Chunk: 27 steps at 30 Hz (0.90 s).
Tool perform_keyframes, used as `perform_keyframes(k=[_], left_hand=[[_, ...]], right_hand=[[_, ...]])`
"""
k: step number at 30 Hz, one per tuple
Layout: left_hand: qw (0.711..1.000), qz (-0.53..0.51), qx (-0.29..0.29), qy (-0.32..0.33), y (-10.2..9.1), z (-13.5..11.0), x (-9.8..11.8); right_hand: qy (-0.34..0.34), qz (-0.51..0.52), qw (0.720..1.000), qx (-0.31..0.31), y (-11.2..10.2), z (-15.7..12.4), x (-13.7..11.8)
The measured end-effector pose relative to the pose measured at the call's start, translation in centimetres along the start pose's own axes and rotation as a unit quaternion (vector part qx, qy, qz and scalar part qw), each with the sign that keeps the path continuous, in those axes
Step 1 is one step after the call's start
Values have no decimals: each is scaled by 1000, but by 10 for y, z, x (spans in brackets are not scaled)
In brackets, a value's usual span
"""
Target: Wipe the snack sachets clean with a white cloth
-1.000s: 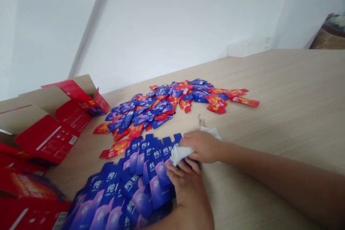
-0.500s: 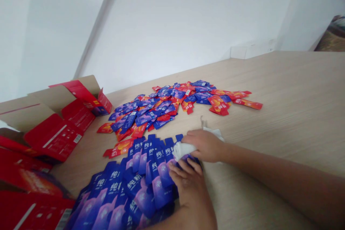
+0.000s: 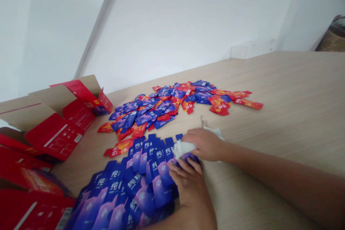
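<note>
One cloth (image 3: 183, 148), purple packets (image 3: 144, 197) beyond counting
Right grip (image 3: 205, 145) curled around cloth; left grip (image 3: 187, 179) spread, resting on packets.

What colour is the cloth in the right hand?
White; the head view shows the cloth in the right hand.

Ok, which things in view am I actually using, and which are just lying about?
In use: white cloth, held in the right hand; overlapping blue packets, touched by the left hand.
Apparently lying about: mixed heap of red and blue packets; open red boxes.
</note>
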<state>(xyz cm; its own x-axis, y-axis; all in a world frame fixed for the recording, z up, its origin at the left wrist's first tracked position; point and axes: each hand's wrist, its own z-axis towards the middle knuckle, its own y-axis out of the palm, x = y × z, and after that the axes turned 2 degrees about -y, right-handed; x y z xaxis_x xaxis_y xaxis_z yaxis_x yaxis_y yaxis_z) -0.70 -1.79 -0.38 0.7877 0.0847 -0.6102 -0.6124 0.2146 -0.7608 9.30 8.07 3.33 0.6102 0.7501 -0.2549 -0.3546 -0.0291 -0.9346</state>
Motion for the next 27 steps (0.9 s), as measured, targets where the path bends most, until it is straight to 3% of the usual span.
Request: perform_keyframes(k=[3,9,13,17,22,27], left_hand=[[1000,-18,13,19,2,0,-2],[999,-14,9,32,8,0,-4],[1000,-11,8,19,4,0,-2],[1000,-31,2,2,-2,0,-1],[998,-62,5,12,0,0,-4],[1000,-7,5,14,0,0,-2]], right_hand=[[-12,-14,999,-34,5,1,0],[65,-37,997,-2,4,2,23],[35,3,999,33,-1,0,16],[-14,3,1000,-4,1,0,-1],[27,-35,999,-24,6,3,9],[41,-28,999,10,-2,2,17]])
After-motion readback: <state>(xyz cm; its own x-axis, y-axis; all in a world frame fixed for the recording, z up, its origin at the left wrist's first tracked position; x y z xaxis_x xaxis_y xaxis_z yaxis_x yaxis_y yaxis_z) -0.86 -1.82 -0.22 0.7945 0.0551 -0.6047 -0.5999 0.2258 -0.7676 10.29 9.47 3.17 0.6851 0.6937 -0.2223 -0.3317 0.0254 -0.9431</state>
